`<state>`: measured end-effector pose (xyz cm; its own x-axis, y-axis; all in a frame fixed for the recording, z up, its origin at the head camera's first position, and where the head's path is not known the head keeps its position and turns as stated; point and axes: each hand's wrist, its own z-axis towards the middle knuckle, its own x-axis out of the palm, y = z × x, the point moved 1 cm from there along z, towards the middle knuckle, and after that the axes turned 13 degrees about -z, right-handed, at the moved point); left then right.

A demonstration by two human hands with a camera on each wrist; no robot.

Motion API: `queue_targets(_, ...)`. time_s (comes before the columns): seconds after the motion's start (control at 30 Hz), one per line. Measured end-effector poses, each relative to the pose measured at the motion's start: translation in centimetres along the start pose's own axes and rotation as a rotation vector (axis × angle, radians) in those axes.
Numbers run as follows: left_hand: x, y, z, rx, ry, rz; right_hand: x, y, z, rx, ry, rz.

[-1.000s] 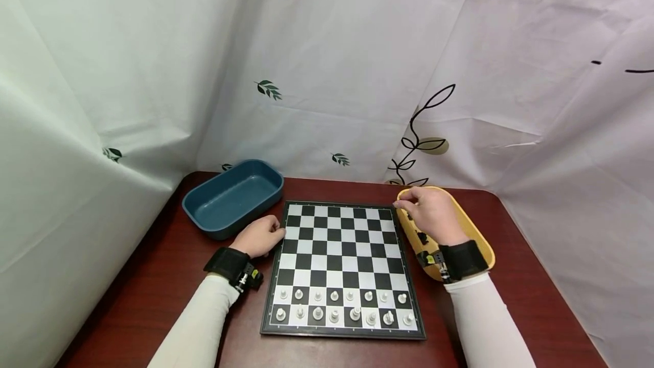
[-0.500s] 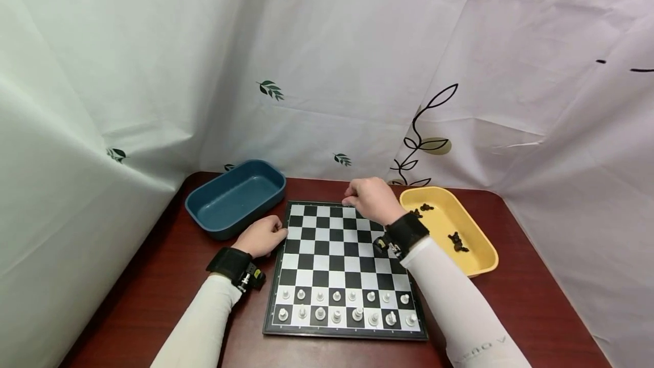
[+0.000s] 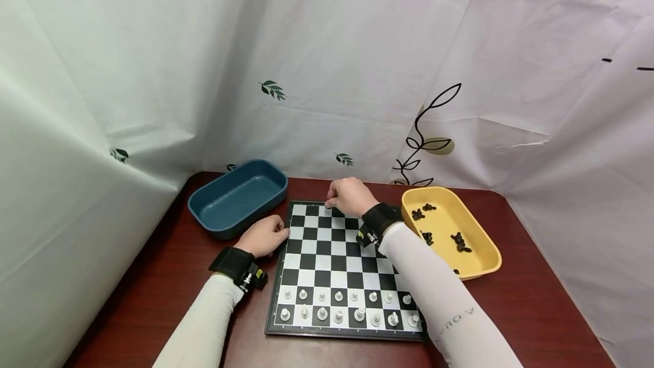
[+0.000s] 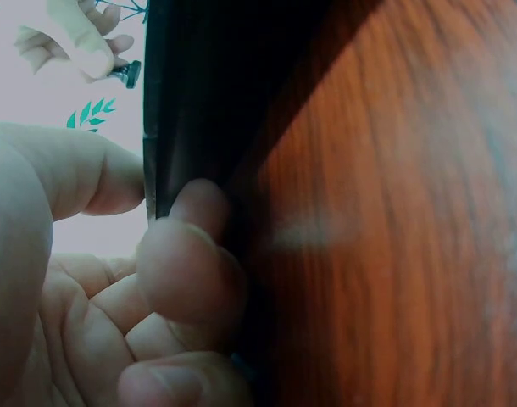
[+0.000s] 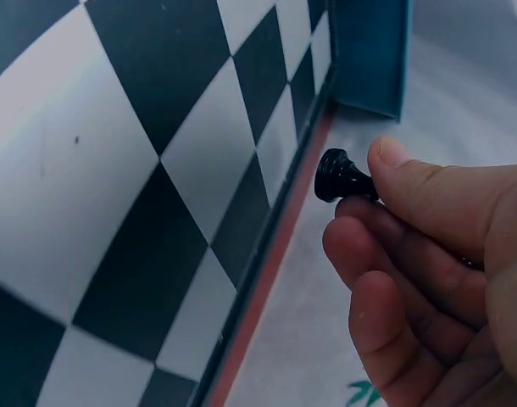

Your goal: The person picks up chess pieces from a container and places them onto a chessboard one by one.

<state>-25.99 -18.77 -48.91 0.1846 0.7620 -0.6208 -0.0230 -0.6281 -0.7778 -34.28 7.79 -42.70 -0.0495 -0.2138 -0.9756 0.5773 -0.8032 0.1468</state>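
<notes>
A black-and-white chessboard lies on the dark red table, with two rows of white pieces along its near edge. My right hand hovers over the board's far edge and pinches a small black chess piece, base pointing toward the board. That piece also shows small in the left wrist view. My left hand rests curled against the board's left edge, thumb and fingers touching its rim.
A blue tray stands at the board's far left; its wall shows in the right wrist view. A yellow tray with several black pieces sits to the right. White sheets hang behind and beside the table.
My right hand left the yellow tray and travelled left across the board's far edge with a black piece. The left hand has stayed at the board's left edge.
</notes>
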Motion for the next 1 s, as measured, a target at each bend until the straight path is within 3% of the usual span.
queue_targets(0.47, -0.1, -0.1, 0.1, 0.008, 0.013, -0.012, 1.4, 0.7, 1.0, -0.004, 0.047, -0.040)
queue_targets(1.0, 0.1, 0.0, -0.2, 0.004, 0.002, -0.009, 1.7, 0.8, 1.2, 0.009, 0.095, -0.001)
